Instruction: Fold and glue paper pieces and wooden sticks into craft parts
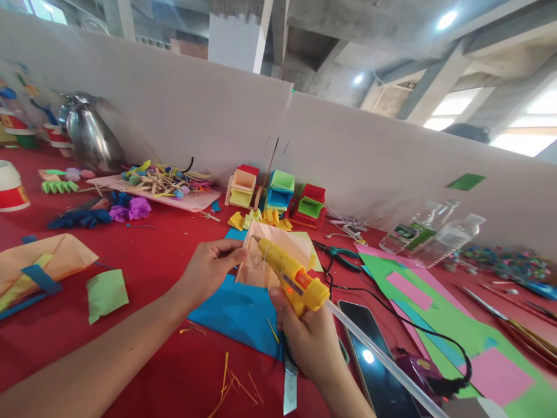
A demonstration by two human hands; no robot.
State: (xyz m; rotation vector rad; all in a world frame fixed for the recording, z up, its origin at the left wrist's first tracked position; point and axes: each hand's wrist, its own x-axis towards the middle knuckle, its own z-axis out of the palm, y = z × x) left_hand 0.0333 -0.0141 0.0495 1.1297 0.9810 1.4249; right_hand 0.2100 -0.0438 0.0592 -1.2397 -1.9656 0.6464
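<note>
My right hand (307, 331) is wrapped round a yellow hot glue gun (289, 270) with a long clear glue stick (374, 348) sticking out of its back. The gun's nozzle points at the left edge of a peach folded-paper piece (255, 270). Pinched between thumb and fingers, that edge is held by my left hand (220, 258). Beneath lies a sheet of blue paper (235, 313). A metal blade or ruler (290, 386) lies under my right hand, partly hidden. Just behind the peach piece are yellow folded paper bits (272, 218).
Small coloured paper boxes (278, 191) stand by the white partition (183, 98). Pliers (343, 255), a black cable (409, 316), a phone (376, 360) and coloured sheets (418, 290) lie right. Plastic bottles (448, 238) lean behind. A steel jug (93, 136) stands far left.
</note>
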